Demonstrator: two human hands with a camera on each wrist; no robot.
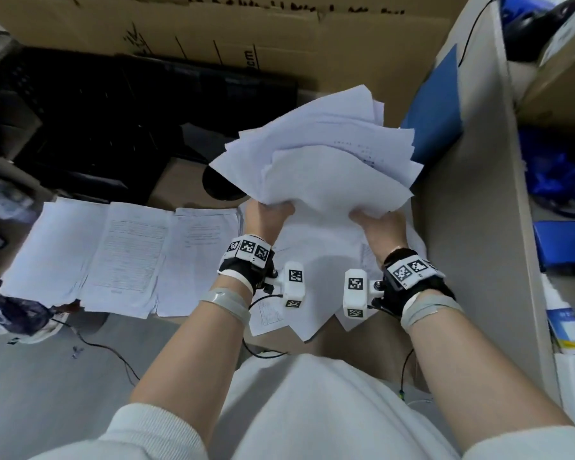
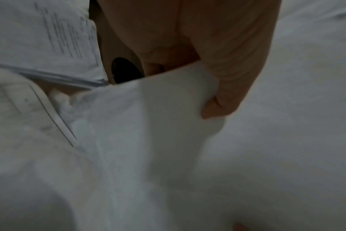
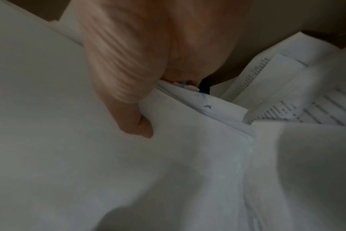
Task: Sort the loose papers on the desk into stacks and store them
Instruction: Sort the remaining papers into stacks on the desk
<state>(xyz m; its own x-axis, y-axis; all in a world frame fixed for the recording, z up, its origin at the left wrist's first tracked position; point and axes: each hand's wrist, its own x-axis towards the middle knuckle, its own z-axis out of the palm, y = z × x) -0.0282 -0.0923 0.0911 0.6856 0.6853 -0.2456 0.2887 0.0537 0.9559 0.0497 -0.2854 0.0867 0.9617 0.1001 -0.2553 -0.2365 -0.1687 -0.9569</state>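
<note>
Left hand [image 1: 268, 215] and right hand [image 1: 377, 224] raised side by side, thumbs pinching inward.

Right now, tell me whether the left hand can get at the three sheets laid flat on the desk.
Probably not: the left hand grips the bundle of papers. The sheets lie uncovered beside it.

A cluttered office corner seen from above.
Flattened cardboard [image 1: 213, 31] lines the far wall, with dark equipment [image 1: 90, 127] stacked below it. A tan partition [image 1: 478, 200] rises on the right, a blue folder [image 1: 435, 107] leaning against it and shelves [image 1: 558, 180] of blue items beyond. Grey floor [image 1: 47, 386] carries a black cable [image 1: 113, 351].
</note>
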